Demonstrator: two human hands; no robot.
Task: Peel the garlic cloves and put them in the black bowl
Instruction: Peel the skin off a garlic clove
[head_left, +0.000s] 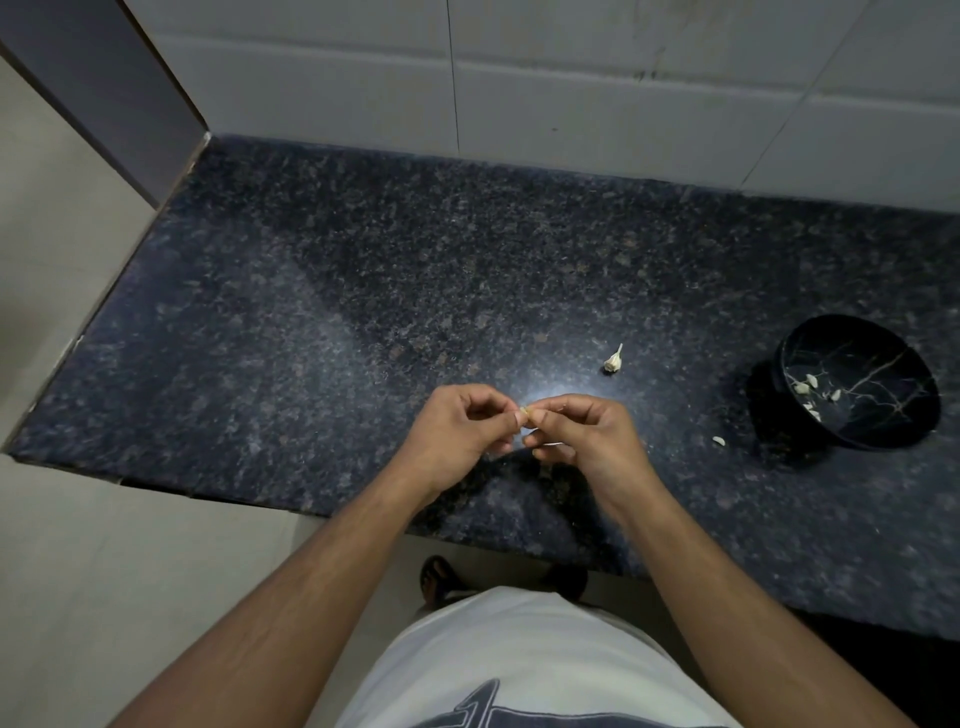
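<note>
A small garlic clove (525, 412) is pinched between the fingertips of my left hand (460, 434) and my right hand (582, 431), just above the dark granite counter (311, 322). Most of the clove is hidden by my fingers. The black bowl (857, 382) with pale vein lines stands tilted at the right and holds several peeled cloves (810, 387). One loose clove (719, 441) lies on the counter just left of the bowl. A remnant of the garlic head with its stem (614, 359) lies behind my right hand.
White wall tiles (571, 78) rise behind the counter. The counter's front edge runs below my wrists, with the floor and my sandalled feet (439, 577) beneath. A side wall (78, 156) bounds the counter at the left.
</note>
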